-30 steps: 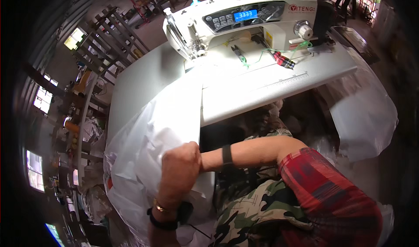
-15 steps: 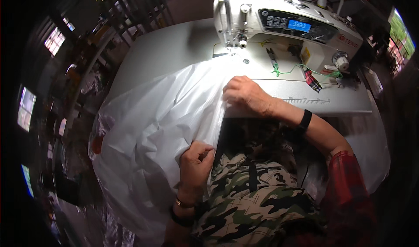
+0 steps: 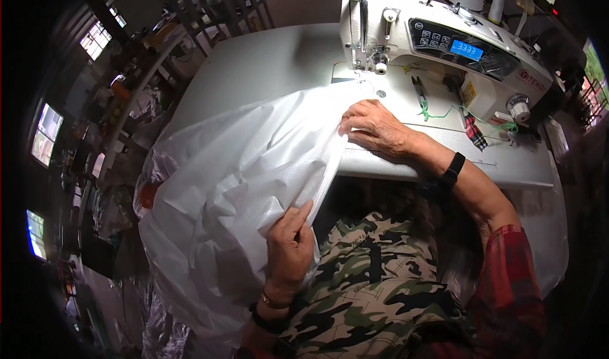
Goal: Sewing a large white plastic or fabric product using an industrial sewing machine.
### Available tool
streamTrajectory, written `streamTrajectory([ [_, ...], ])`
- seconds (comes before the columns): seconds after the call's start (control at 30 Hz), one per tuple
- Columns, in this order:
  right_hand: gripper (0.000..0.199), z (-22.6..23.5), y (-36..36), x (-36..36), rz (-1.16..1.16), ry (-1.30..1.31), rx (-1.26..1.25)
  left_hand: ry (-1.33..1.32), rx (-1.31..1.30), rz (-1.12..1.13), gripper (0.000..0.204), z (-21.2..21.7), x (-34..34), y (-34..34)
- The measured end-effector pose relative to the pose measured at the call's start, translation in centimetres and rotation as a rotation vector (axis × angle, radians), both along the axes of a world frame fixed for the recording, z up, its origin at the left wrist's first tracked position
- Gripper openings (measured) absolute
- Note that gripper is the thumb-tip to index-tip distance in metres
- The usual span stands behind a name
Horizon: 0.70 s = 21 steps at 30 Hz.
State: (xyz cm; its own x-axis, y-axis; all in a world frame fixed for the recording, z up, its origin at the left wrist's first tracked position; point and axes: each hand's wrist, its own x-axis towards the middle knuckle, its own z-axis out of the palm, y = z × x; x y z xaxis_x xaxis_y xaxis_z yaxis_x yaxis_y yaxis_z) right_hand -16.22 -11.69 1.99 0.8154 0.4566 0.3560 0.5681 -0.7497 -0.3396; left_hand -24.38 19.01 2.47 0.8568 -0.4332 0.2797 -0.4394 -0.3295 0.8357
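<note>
A large white sheet (image 3: 222, 187), thin and woven-looking like plastic cloth, spreads in creases over the left of the sewing table and hangs toward my lap. Its far corner lies under the needle area of a white sewing machine (image 3: 438, 35). Close to the needle, my right hand (image 3: 375, 128) grips the folded right edge of the sheet, fingertips bent over it. Lower on that same edge is my left hand (image 3: 290, 248), closed on the cloth with the forefinger stretched along the fold. The thumb side shows; the other fingertips are partly hidden.
Thread snips (image 3: 419, 92) with green thread lie right of the needle, near a plaid cloth scrap (image 3: 474, 133). A ruler scale (image 3: 485, 164) runs along the table's front edge. Thread cones (image 3: 498, 3) stand behind the machine; a grey chair (image 3: 222, 6) is at the back left.
The view has shifted, moving the machine rightward in the picture. My left forefinger has straightened along the fold from a pinch. My right hand keeps hold, slightly closer to the needle.
</note>
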Motion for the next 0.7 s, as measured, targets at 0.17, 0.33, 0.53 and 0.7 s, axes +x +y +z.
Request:
streamTrajectory([
  [0.17, 0.017, 0.1, 0.1, 0.3, 0.017, 0.04, 0.06, -0.216, 0.112, 0.098, 0.027, -0.1, 0.4, -1.1],
  [0.33, 0.019, 0.1, -0.1, 0.7, 0.016, 0.081, 0.019, -0.272, 0.134, 0.16, 0.014, -0.5, 1.1, -1.6],
  [0.53, 0.022, 0.1, 0.1, 1.4, 0.004, 0.008, -0.099, -0.375, 0.166, 0.146, 0.01, -0.4, 1.4, -1.3],
  [0.7, 0.021, 0.3, 0.2, 2.1, 0.011, 0.05, -0.095, -0.293, 0.109, 0.115, 0.015, -0.6, 1.8, -0.6],
])
